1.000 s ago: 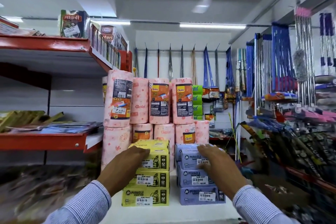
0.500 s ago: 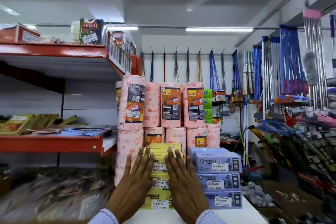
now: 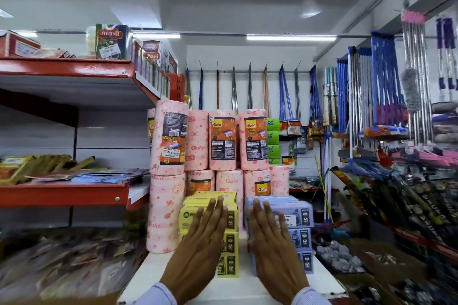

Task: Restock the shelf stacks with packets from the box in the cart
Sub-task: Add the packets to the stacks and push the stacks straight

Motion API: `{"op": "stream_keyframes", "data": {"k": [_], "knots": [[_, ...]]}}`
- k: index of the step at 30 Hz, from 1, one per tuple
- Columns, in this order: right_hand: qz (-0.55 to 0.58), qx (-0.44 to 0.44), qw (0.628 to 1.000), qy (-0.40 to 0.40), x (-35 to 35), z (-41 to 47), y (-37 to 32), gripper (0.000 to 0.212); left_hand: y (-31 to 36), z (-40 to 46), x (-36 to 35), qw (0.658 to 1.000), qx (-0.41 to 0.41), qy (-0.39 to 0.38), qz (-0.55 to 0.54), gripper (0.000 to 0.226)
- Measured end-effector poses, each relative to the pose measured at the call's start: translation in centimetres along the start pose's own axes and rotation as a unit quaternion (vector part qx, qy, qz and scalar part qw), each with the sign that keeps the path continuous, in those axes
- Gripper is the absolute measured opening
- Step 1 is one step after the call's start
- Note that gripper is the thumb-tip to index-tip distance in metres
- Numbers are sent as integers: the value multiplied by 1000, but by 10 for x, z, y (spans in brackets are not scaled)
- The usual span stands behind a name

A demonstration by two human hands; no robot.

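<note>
Two stacks of packets stand side by side on a white shelf top (image 3: 322, 277). The yellow stack (image 3: 231, 218) is on the left, the pale blue stack (image 3: 301, 225) on the right. My left hand (image 3: 198, 252) lies flat, fingers straight, against the front of the yellow stack. My right hand (image 3: 275, 250) lies flat against the front left of the blue stack. Neither hand holds a packet. No cart or box is in view.
Pink Gala kitchen-towel rolls (image 3: 223, 143) are piled two high right behind the stacks. Red shelves (image 3: 64, 194) with packets run along the left. Brooms and mops (image 3: 381, 96) hang on the right, with blurred goods (image 3: 409, 218) below them.
My right hand has shifted from the yellow stack to the front of the blue stack. My left hand stays on the yellow stack. The view has moved in closer.
</note>
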State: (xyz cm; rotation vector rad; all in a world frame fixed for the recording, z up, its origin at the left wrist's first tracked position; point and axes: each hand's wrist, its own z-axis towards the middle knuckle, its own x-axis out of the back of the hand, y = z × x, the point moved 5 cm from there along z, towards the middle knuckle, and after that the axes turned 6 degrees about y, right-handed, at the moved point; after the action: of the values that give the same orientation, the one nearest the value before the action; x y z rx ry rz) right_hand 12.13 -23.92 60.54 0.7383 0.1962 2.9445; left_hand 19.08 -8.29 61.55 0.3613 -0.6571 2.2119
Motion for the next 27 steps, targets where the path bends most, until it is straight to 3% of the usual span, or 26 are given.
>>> {"op": "stream_keyframes", "data": {"k": [7,16,27], "knots": [[34,-136,989,43,29,-22,82,64,74,61,-19,1000,-20,-19,-8,69],[123,-107,986,37,16,-21,92,68,91,75,-44,998,-23,-58,31,62],[97,-79,992,12,0,-21,92,67,86,71,-51,996,-15,-62,66,64]]}}
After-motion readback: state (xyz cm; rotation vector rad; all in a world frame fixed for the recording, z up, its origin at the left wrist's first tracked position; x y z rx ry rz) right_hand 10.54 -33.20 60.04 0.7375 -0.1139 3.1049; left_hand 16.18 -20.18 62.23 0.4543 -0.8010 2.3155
